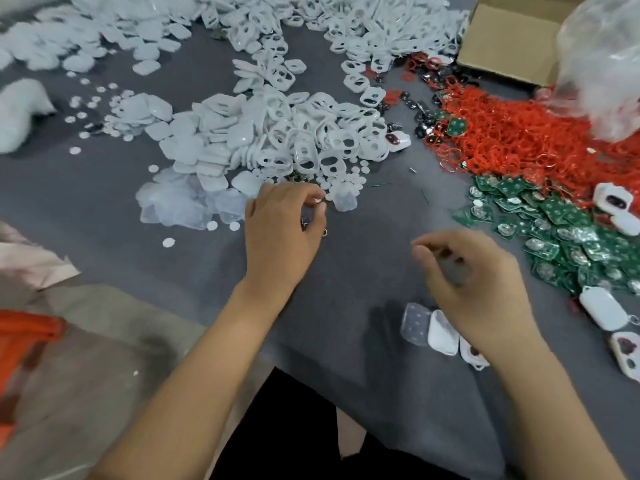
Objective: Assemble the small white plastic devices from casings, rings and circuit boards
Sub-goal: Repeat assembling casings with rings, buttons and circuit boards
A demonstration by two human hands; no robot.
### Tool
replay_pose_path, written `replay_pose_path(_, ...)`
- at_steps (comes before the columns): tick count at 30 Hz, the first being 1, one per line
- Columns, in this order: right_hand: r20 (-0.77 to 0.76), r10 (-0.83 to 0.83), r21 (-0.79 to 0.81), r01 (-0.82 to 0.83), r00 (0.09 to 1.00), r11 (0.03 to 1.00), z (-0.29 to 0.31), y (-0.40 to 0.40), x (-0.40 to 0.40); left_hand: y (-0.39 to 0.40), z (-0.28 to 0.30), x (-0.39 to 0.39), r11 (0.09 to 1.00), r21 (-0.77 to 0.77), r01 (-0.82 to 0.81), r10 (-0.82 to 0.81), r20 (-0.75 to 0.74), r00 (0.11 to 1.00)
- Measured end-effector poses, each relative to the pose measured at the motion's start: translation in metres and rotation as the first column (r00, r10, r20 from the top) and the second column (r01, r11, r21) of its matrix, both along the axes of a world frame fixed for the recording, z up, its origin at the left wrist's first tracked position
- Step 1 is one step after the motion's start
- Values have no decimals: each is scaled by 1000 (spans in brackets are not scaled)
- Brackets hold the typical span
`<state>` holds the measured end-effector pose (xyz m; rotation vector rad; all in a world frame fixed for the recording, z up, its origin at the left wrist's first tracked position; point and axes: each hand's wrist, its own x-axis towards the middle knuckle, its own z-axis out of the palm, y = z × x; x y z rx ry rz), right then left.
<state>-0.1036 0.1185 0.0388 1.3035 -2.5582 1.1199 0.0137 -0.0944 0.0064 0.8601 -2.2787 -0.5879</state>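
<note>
At centre of frame, on grey desk (374, 209): left hand (282, 225) at edge of white casing pile (277, 133), fingers pinching small white disc (317, 200). Right hand (474, 271) hovers lower right, fingers loosely curled, grasping nothing visible. Circuit boards (554, 233) right; red rings (519, 133) upper right. Advise: lift single disc only, avoid disturbing pile.

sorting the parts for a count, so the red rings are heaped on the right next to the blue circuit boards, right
Not quite. The head view shows the red rings heaped on the right next to the circuit boards, but those boards are green, not blue.
</note>
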Motion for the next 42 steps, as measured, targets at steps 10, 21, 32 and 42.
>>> replay_pose_path(10, 184, 76, 108, -97, 980, 989, 8, -75, -24, -31, 6, -17, 1000, -1, -14, 14, 226, 974)
replay_pose_path(21, 118, -116, 93, 105, 986, 990, 2, -87, -100, -25, 39, -95, 958, 132, 256, -252, -45, 967)
replay_pose_path(32, 131, -153, 237, 119, 979, 964, -12, -128, -167, -22, 13, -166, 952, 182, 245, -268, 115, 957)
replay_pose_path(42, 197, -112, 208, 70, 974, 976, -9, -155, -186, -38, 8, -158, 985, 115, 126, -137, 87, 987)
